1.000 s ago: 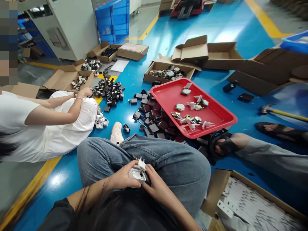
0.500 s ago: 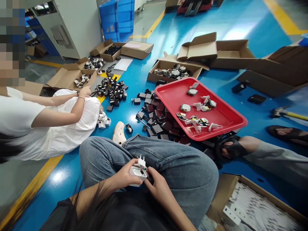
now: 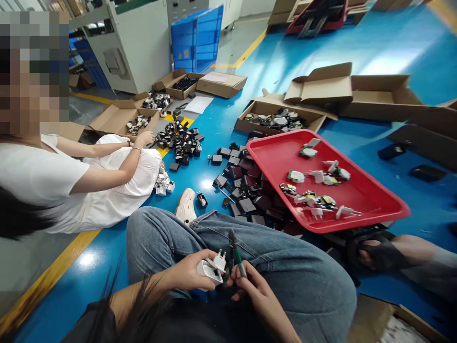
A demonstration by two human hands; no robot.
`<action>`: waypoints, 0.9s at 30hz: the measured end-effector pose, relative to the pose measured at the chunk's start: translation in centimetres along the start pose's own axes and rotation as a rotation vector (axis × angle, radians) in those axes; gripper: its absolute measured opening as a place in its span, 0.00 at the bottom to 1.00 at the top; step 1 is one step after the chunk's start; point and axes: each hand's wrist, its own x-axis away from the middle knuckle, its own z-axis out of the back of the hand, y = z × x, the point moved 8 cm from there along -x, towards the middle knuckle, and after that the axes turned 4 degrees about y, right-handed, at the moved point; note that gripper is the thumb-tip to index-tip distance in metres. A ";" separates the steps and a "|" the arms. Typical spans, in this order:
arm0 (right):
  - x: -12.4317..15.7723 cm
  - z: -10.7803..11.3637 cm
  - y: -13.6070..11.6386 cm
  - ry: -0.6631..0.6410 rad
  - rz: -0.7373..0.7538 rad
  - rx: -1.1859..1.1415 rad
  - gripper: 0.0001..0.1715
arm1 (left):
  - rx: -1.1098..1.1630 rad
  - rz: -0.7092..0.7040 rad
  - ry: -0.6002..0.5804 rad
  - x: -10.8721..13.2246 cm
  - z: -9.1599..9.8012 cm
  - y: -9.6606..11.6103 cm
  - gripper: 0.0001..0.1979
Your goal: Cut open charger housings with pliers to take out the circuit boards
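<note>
A white plug adapter casing is held in my left hand, its opened side facing up. The two-pin plug part sits tilted at its top, pins pointing up. My right hand grips a tool with a green handle and a dark metal tip, like pliers, upright just right of the casing. Tool and casing look apart. Both hands are over my lap, between my jeans-covered legs.
A red tray with circuit parts lies ahead right, beside a pile of dark casings. Open cardboard boxes stand beyond. A person in white sits at left; another person's sandalled foot is at right.
My right hand has drawn back from the casing, and the tool now points up in view. The whole scene has shifted rightward as the camera turned left.
</note>
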 end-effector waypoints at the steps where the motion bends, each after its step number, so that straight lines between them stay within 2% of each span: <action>1: 0.1 -0.1 -0.1 -0.011 -0.003 -0.073 0.08 | 0.071 0.017 -0.001 0.0 0.2 0.0 0.29; 5: 0.5 -1.7 -0.8 -0.120 -0.020 -0.255 0.09 | 0.273 0.059 -0.098 0.4 -0.8 0.7 0.29; 8: 0.9 -2.9 -0.9 -0.194 -0.072 -0.184 0.16 | 0.283 0.108 -0.243 1.0 -2.6 1.1 0.27; 10: 1.2 -3.1 -0.8 -0.218 -0.081 -0.120 0.20 | 0.273 0.144 -0.279 1.2 -3.2 1.1 0.24; 13: 1.8 -2.7 -0.4 -0.209 -0.095 -0.103 0.21 | 0.274 0.164 -0.236 1.3 -3.2 1.0 0.21; 16: 2.6 -2.7 -0.1 -0.203 -0.131 -0.213 0.22 | 0.248 0.155 -0.265 1.5 -3.8 1.2 0.19; 21: 3.5 -3.5 -0.4 -0.214 -0.172 -0.336 0.20 | 0.241 0.054 -0.241 1.3 -4.4 1.6 0.19; 25: 5.3 -4.1 -0.9 -0.309 -0.181 -0.327 0.19 | 0.076 0.072 -0.279 2.8 -5.3 -0.3 0.18; 26: 6.0 -4.2 -0.9 -0.352 -0.195 -0.287 0.18 | 0.025 0.061 -0.256 3.5 -5.6 -0.9 0.19; 27: 6.9 -4.1 -0.9 -0.390 -0.215 -0.236 0.17 | -0.011 0.028 -0.143 4.0 -5.2 -1.2 0.20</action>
